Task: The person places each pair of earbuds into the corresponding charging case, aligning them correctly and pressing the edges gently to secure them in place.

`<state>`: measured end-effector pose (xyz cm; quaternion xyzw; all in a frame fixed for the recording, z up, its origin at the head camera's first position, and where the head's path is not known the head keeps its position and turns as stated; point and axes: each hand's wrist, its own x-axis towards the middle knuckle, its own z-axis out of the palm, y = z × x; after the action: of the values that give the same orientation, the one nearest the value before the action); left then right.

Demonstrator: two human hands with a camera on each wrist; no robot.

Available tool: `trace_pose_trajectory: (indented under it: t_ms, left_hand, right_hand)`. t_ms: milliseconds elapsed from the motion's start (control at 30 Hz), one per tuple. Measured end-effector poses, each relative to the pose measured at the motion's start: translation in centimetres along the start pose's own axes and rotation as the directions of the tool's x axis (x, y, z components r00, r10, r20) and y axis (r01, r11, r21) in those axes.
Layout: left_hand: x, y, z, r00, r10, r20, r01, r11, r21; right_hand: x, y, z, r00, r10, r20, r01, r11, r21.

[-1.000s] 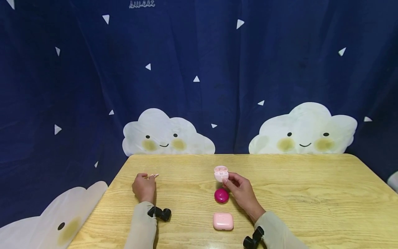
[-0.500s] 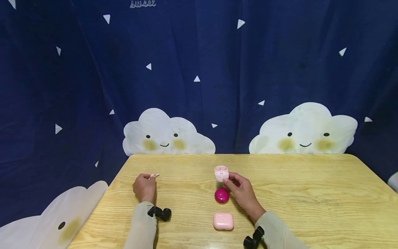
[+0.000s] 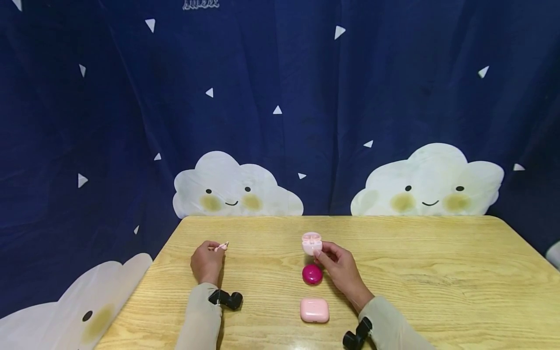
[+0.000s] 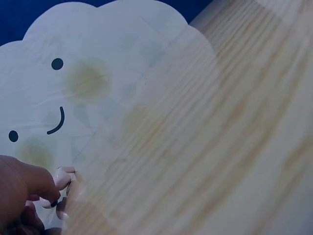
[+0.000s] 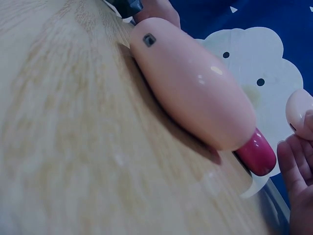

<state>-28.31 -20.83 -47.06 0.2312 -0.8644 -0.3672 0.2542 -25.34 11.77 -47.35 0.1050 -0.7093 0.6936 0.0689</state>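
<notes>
My left hand (image 3: pixel 207 262) pinches small pink wireless earbuds (image 3: pixel 221 247) above the left part of the table. In the left wrist view an earbud (image 4: pixel 63 179) shows beyond the curled fingers, with another partly hidden against them. My right hand (image 3: pixel 343 272) grips a pale pink earbud case (image 3: pixel 311 248) from its right side, thumb on the front. That case's lid stands raised, showing the hollows inside. Just below it on the table sits a round magenta case (image 3: pixel 312 275). Nearer the front lies a pink, rounded-rectangular case (image 3: pixel 314 310), its lid down; it looms large in the right wrist view.
The wooden table (image 3: pixel 437 277) ends at a dark blue curtain (image 3: pixel 306 97) printed with white clouds and triangles. A black wrist camera (image 3: pixel 227 300) sits on the left sleeve, and another black camera (image 3: pixel 356 335) on the right one.
My left hand has shifted slightly to the right, turning the earbuds so they tilt upward. My right hand keeps its grip on the pale pink earbud case in the same spot.
</notes>
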Motion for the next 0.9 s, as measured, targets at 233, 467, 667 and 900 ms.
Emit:
trace_pose_trajectory:
  t_ms: [233, 467, 667, 900]
  left_hand:
    - [0.11, -0.14, 0.19, 0.999, 0.04, -0.033, -0.041, 0.999, -0.028]
    - [0.57, -0.55, 0.77, 0.992, 0.072, -0.099, -0.088, 0.982, -0.164]
    - [0.81, -0.21, 0.86, 0.979, 0.136, -0.154, -0.175, 0.943, -0.282]
    - [0.61, 0.13, 0.57, 0.97, 0.174, -0.172, -0.225, 0.909, -0.351]
  right_hand:
    - [-0.08, -0.26, 0.0, 1.0, -0.006, -0.006, 0.006, 1.0, 0.009]
    - [-0.1, -0.22, 0.04, 1.0, -0.001, -0.001, 0.001, 1.0, 0.024]
    - [0.0, -0.04, 0.03, 1.0, 0.002, 0.003, -0.002, 1.0, 0.028]
    - [-0.02, -0.26, -0.01, 1.0, 0.021, 0.007, -0.021, 0.999, 0.03]
